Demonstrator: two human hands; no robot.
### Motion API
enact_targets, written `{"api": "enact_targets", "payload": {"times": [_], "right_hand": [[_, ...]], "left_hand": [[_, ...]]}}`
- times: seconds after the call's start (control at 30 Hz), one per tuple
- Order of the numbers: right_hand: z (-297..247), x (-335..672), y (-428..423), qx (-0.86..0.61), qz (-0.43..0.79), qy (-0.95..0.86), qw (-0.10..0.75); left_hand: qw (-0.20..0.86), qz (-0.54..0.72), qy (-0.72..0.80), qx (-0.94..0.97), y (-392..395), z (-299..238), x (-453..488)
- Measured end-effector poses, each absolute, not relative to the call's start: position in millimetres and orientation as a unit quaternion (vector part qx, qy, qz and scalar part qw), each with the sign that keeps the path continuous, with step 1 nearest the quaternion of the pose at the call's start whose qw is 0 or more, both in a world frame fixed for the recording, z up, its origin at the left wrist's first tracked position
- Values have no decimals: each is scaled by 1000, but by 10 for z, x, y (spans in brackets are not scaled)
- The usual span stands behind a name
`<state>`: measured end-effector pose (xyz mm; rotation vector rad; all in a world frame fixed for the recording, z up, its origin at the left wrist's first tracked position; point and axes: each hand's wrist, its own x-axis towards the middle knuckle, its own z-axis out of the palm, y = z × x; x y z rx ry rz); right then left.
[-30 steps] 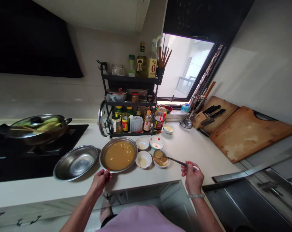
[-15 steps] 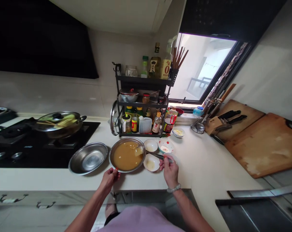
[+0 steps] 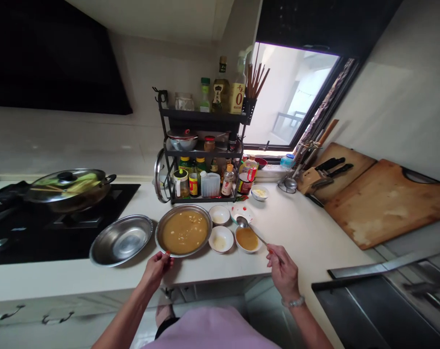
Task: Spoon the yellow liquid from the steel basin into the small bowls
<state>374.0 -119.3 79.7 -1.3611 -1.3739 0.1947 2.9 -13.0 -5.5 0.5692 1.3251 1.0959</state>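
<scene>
Holding a long-handled metal ladle by a small round white bowl of brown liquid.
The right hand grasps the ladle's handle, its scoop at the bowl's far side, near a white bowl with red markings; the left hand pinches the near rim of a wide, round silver metal basin of brown liquid on the white desk. Two plain white bowls sit between basin and filled bowl.
</scene>
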Motion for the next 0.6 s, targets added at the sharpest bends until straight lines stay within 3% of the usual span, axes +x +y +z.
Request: {"api": "enact_targets", "payload": {"times": [0.23, 0.6], "right_hand": [[577, 3918, -1384, -619, 76, -578, 526], [536, 3958, -1319, -654, 187, -283, 676]], "left_hand": [[620, 485, 568, 238, -102, -116, 13], [617, 485, 575, 231, -117, -59, 30]]}}
